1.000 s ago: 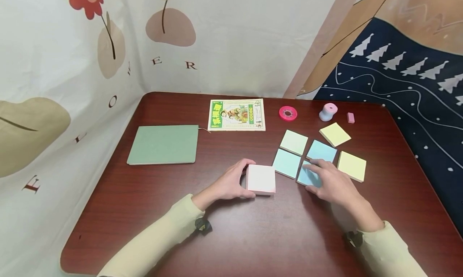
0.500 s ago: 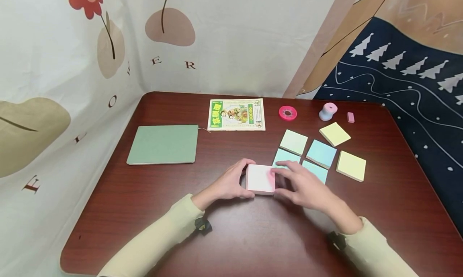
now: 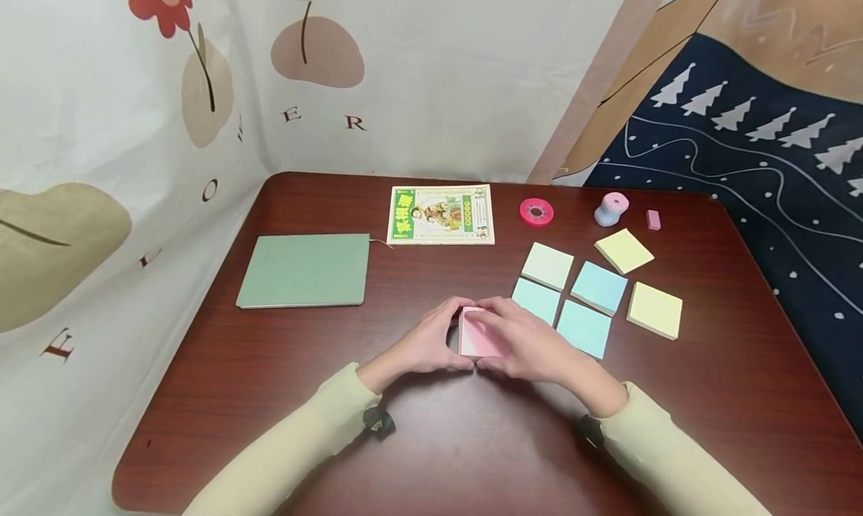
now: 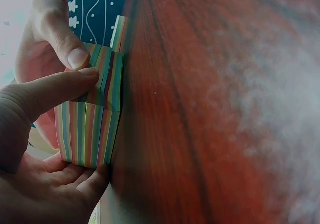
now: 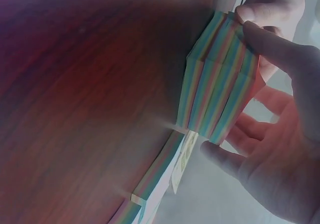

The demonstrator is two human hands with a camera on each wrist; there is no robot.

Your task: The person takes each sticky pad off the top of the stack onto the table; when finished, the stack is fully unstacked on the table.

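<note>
A stack of sticky note pads (image 3: 484, 344), pink on top, stands on the table between both hands. Its edges carry rainbow stripes, and several layers show in the left wrist view on the striped stack (image 4: 90, 129). My left hand (image 3: 431, 342) grips it from the left, thumb at the near side and fingers at the far side. From the right, my right hand (image 3: 529, 344) holds the stack with thumb and fingers, covering part of the pink top. Just beyond the right hand lie a light-blue pad (image 3: 585, 329), a second one (image 3: 537, 299) and a deeper blue pad (image 3: 598, 286).
Farther off are a pale green pad (image 3: 547, 266) and two yellow pads (image 3: 624, 250) (image 3: 655, 311). Along the back lie an illustrated booklet (image 3: 441, 214), a pink ring-shaped roll (image 3: 536, 212), a pink-and-blue spool (image 3: 611, 209) and a small pink block (image 3: 653, 219). A green notebook (image 3: 303, 270) lies left.
My right hand has moved left from the light-blue pad to the pink-topped stack and now holds its right side. My left hand has stayed in place on the stack.
</note>
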